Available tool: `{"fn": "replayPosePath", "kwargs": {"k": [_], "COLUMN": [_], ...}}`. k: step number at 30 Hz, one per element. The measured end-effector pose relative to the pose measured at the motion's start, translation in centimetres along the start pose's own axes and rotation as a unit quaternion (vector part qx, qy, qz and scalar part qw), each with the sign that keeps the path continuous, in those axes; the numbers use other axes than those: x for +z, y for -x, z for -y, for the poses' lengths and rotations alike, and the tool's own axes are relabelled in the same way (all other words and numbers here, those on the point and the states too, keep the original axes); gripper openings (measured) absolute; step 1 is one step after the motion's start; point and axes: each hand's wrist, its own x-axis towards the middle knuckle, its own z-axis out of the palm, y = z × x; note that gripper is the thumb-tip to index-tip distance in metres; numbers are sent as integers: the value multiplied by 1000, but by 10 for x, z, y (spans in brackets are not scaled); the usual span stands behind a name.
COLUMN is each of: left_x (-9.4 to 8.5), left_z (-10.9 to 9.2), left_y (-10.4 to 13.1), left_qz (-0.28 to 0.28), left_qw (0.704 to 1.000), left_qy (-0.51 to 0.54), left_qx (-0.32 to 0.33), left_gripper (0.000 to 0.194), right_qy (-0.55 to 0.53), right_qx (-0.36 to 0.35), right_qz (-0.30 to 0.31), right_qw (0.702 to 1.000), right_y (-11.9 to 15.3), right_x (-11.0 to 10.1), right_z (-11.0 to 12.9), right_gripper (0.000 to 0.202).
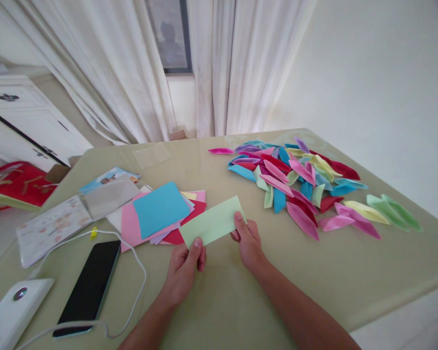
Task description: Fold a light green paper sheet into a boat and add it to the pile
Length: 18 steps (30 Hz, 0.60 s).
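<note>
A pale green sheet of paper (213,222), an oblong that looks folded, is held up over the table between my two hands. My left hand (184,267) pinches its lower left corner between thumb and fingers. At the right end, my right hand (248,238) grips the edge with the thumb on top. Just left of the sheet lies a loose stack of coloured paper (164,209), with blue on top and pink, red and lilac beneath. To the right spreads a heap of folded paper boats (277,177) in pink, blue, red, yellow, green and purple.
On the left a black phone (91,282) lies beside a white device (18,311), with a white cable (144,277) looping around. A floral-patterned booklet (54,226) and a clear plastic sleeve (111,197) lie behind them. The table (387,262) borders a wall and curtains (219,68).
</note>
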Motion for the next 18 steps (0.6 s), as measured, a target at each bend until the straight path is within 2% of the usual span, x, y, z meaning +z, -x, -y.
{"fn": "replayPosePath", "kwargs": {"k": [3,5,7,9,12,15,18], "left_x": [0,-3,-9,-16,-20,-16,-13], "left_z": [0,0,-1,-2,-1,4,7], "left_y": [0,-3,-9,-14,-19,-18,-17], "left_qz": [3,-17,-77,-148,-159,-117,-73], "left_qw": [1000,997,981,960,960,971,976], "left_qy": [22,81,175,233,230,207,203], "left_qx": [0,9,25,37,17,3,3], "left_gripper": [67,63,59,57,51,47,45], "right_qy": [-39,-86,-140,-158,-129,-50,-13], "right_qx": [4,10,-6,-49,-34,2,8], "right_qz": [-19,-70,-181,-241,-211,-103,-48], "right_qw": [999,994,973,956,968,993,999], "right_y": [-5,-14,-26,-35,-36,-24,-14], "right_x": [-3,-8,-15,-21,-22,-14,-7], "right_z": [-2,2,9,14,13,5,1], "right_gripper": [74,75,76,75,77,77,77]}}
